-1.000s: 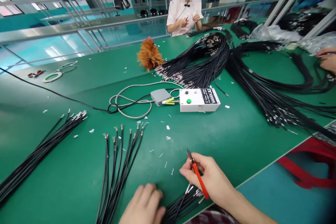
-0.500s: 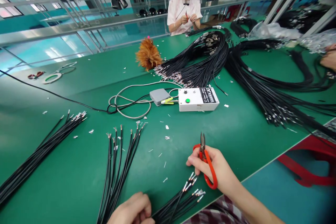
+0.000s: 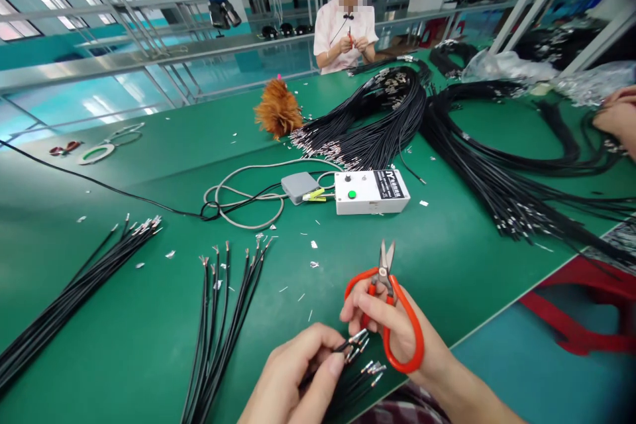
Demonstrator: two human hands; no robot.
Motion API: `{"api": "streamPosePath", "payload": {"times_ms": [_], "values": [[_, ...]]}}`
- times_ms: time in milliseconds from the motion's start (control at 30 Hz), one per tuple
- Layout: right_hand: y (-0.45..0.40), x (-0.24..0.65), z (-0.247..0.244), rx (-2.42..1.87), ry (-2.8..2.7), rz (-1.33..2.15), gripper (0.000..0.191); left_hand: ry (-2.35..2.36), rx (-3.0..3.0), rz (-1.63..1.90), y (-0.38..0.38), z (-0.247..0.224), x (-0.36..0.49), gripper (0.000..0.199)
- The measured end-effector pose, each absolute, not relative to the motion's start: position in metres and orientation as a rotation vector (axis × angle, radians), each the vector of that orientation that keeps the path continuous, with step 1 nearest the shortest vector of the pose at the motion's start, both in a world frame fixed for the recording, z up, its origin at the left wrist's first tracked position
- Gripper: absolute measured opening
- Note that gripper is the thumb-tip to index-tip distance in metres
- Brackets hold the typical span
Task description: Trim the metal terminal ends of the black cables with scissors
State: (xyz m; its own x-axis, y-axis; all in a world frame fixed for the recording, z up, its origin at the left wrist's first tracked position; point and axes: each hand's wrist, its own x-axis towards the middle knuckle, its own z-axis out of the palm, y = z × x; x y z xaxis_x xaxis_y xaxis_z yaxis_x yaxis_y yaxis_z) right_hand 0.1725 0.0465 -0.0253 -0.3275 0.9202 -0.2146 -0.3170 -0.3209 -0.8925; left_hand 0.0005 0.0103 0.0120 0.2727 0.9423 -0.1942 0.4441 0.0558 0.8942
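My left hand (image 3: 303, 374) is closed, thumb and fingers pinching black cables (image 3: 342, 348) near their silvery ends; how many I cannot tell. My right hand (image 3: 392, 318) grips red-handled scissors (image 3: 383, 271), their blades parted and pointing away from me. Its fingers sit just above the silvery cable ends. More black cables (image 3: 365, 381) lie beneath my hands at the table's near edge. Left of my left hand rests a loose group of black cables (image 3: 213, 344) with frayed copper ends. A thicker cable bundle (image 3: 84, 285) lies farther left.
A white control box (image 3: 372, 193) with a green button stands mid-table beside a grey block (image 3: 299, 187) and coiled cord. Behind are an orange feather duster (image 3: 278, 109) and large cable bundles (image 3: 368, 119). A person (image 3: 345, 30) works opposite; another person's hand (image 3: 619, 116) shows at right.
My left hand has moved right and up and taken hold of cables by their ends. In my right hand the scissors have gone from closed to spread blades.
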Motion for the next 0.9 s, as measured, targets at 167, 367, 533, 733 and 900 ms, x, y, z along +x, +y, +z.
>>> {"api": "streamPosePath", "payload": {"times_ms": [167, 367, 533, 733, 900], "values": [[0.041, 0.173, -0.024, -0.819, -0.877, 1.831, 0.018, 1.291, 1.513, 0.647, 0.015, 0.01, 0.006, 0.024], [0.036, 0.16, -0.034, -0.822, -0.78, 1.793, 0.019, 1.387, 1.43, 0.887, 0.008, 0.0, 0.011, 0.017], [0.025, 0.154, -0.04, -0.891, -0.781, 1.827, 0.025, 1.461, 1.192, 1.077, 0.003, 0.002, 0.016, 0.011], [0.023, 0.151, -0.041, -0.859, -0.696, 1.848, 0.026, 1.456, 1.234, 1.098, 0.005, 0.005, 0.015, 0.008], [0.029, 0.151, -0.034, -0.849, -0.672, 1.779, 0.024, 1.531, 1.585, 1.094, 0.002, -0.002, 0.013, 0.009]]}}
